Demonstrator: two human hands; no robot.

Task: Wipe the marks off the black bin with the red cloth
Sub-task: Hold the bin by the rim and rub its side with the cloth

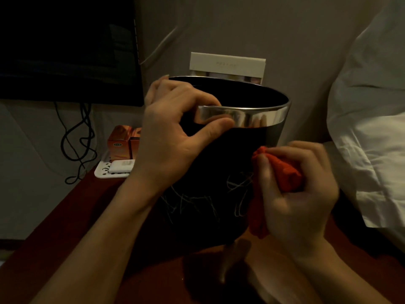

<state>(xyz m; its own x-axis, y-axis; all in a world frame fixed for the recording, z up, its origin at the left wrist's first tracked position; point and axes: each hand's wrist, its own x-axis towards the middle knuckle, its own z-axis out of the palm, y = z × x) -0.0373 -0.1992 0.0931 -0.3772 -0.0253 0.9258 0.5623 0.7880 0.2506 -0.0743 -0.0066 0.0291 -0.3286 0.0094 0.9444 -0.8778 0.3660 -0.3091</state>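
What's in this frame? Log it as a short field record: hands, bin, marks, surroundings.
left hand: grips the bin's silver rim
right hand: holds bunched red cloth at the bin's right side
bin: black, upright on a reddish table
marks: white scribbles low on the front, unwiped
behind: monitor, white tray, orange boxes

The bin (pixel 219 154) is black with a shiny silver rim (pixel 247 116) and white scribbles (pixel 208 202); the cloth (pixel 282 172) is red.
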